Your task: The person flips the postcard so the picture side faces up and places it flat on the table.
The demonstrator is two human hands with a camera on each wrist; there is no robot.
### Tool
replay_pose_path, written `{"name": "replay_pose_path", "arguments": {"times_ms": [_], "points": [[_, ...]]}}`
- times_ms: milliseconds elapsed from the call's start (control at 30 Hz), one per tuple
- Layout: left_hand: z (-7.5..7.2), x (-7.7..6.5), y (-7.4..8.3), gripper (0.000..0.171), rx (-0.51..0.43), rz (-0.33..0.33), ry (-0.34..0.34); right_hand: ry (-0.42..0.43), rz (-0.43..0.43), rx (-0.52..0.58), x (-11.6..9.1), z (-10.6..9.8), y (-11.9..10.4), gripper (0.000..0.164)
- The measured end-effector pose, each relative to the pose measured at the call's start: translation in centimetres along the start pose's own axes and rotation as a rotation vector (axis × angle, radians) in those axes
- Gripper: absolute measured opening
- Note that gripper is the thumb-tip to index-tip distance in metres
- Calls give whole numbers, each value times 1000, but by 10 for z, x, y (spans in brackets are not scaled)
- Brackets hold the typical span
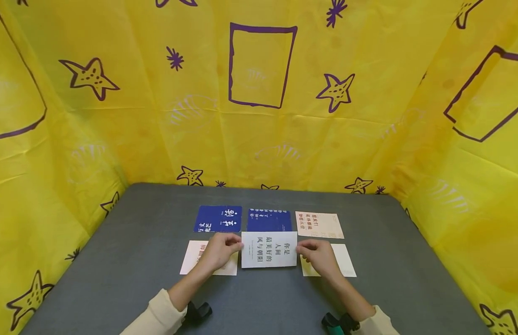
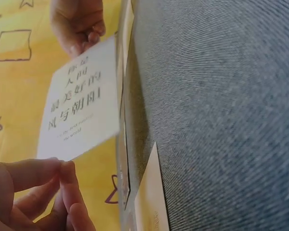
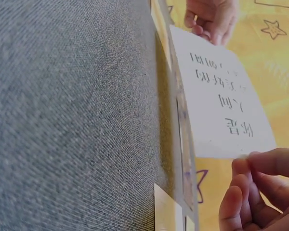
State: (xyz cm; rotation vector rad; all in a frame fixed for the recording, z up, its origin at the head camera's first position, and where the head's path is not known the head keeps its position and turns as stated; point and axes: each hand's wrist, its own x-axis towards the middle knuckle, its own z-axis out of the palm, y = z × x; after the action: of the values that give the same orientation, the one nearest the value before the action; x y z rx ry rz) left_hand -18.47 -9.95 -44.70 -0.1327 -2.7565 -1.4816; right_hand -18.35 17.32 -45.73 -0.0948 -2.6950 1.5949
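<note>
A white card point(image 1: 269, 251) with dark printed characters is held up between both hands, raised off the grey table. My left hand point(image 1: 218, 253) pinches its left short edge between thumb and fingertips. On the opposite short edge, my right hand point(image 1: 321, 258) pinches it the same way. Under the left hand lies a pale card point(image 1: 189, 260) with red characters, partly hidden by the hand and wrist. Another pale card point(image 1: 344, 260) lies beneath the right hand, partly covered too. In the left wrist view the white card point(image 2: 84, 103) stands tilted, clear of the tabletop.
Behind the held card lies a row: a blue card point(image 1: 217, 221) at left, a second blue card point(image 1: 269, 221) in the middle and a cream card point(image 1: 319, 224) with red print at right. Yellow cloth point(image 1: 259, 139) with purple drawings encloses the grey table point(image 1: 129, 260) at the back and sides.
</note>
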Motion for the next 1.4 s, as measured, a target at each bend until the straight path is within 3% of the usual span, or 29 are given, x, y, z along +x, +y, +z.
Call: {"name": "replay_pose_path", "arguments": {"times_ms": [100, 333, 900, 1133, 1400], "points": [[2, 1, -2, 6, 25, -14, -16, -11, 12, -13, 1, 0, 0, 11], [7, 8, 2, 8, 140, 29, -74, -11, 44, -20, 1, 1, 5, 10], [6, 24, 10, 20, 252, 31, -146, -22, 78, -14, 16, 0, 5, 12], [6, 23, 9, 35, 245, -40, -159, -43, 67, -53, 14, 1, 3, 12], [11, 13, 5, 21, 278, -116, -143, -83, 99, -80, 5, 7, 11, 12]]}}
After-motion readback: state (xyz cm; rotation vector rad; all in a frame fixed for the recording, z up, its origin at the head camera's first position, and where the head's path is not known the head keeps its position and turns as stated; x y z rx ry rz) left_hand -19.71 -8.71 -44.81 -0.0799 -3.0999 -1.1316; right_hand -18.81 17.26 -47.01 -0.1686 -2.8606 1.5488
